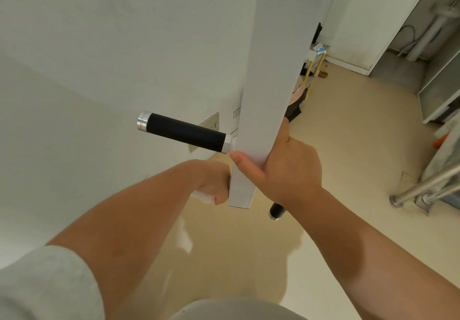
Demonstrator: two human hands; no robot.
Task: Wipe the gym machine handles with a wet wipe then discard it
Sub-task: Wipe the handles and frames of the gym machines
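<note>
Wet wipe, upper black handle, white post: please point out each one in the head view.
wet wipe (202, 197): head view, white bit showing under the left hand.
upper black handle (185, 132): head view, middle of the foam grip.
white post (271, 70): head view, its flat front face.

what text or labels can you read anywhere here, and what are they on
None can be read.
The blue-and-white packet on the far shelf carries print too small and blurred to read.
The black handle, the white post and the wet wipe show no text.
</note>
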